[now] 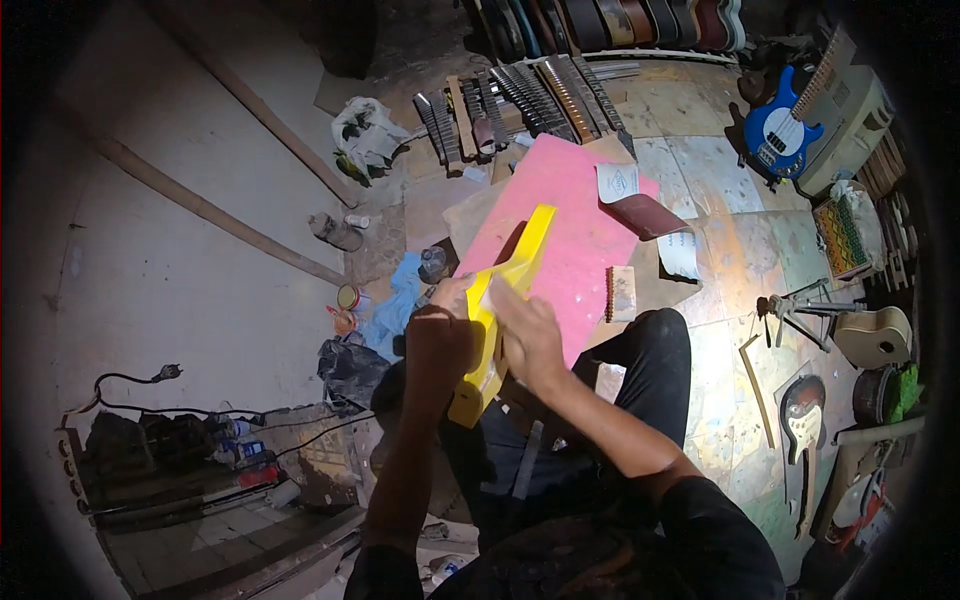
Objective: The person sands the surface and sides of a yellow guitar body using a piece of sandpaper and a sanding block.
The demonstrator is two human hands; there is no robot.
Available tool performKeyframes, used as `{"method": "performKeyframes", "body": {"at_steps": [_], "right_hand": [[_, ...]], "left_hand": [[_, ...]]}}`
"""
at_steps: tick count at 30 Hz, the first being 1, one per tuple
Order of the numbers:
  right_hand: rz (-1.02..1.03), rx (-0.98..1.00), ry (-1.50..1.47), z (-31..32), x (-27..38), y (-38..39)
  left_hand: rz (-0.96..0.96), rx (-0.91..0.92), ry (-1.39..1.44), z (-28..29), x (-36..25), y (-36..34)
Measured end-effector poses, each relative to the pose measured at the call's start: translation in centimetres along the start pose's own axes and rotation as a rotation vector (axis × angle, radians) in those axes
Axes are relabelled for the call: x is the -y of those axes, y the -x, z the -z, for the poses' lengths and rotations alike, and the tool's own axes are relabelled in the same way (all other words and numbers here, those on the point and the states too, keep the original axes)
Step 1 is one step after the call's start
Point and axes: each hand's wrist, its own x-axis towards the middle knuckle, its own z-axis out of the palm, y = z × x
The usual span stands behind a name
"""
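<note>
A glossy yellow piece (pixel 525 255), long and angular like a guitar body seen on edge, stands tilted over my lap and a pink sheet (pixel 570 270). My left hand (pixel 445 325) is closed around its left side. Against its right side lies my right hand (pixel 525 330), smeared by motion; whether something is under its fingers I cannot make out. A whitish smear or film shows on the yellow surface between the hands. Right of the hands, a curled sheet of sandpaper (pixel 640 212), brown with a white printed back, rests across the pink sheet's edge.
A small wooden block (pixel 621 293) sits by my right knee. Blue cloth (pixel 393 305) and a black plastic bag (pixel 350 372) lie left. Fretted necks (pixel 545 100) line the far floor. A blue bass guitar (pixel 785 130), a metal stand (pixel 800 312) and a small acoustic guitar (pixel 873 337) are right.
</note>
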Motion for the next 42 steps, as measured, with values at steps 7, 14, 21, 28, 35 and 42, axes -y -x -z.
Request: {"method": "performKeyframes", "body": {"at_steps": [7,14,21,28,35,42], "right_hand": [[0.001,0.027,0.036,0.3,-0.5,-0.4],[-0.315,0.038,-0.084,1.5,-2.4,-1.7],[-0.509,-0.084,-0.166,4.4,-1.2,3.4],[-0.622,0.0,-0.21,6.5,-0.7,9.2],[-0.7,0.022,-0.245,6.2,-1.1,10.7],[-0.725,0.004,-0.231,6.5,-0.8,9.9]], "left_hand": [[-0.223,-0.039,-0.086,0.4,0.3,-0.3],[-0.031,-0.069,0.072,0.0,-0.6,0.0],[-0.141,-0.209,-0.094,-0.1,-1.3,-0.4],[-0.453,-0.212,-0.516,0.9,0.2,-1.0],[-0.156,-0.193,-0.242,1.0,-0.3,0.1],[-0.13,-0.151,-0.203,1.3,-1.0,0.1]]}}
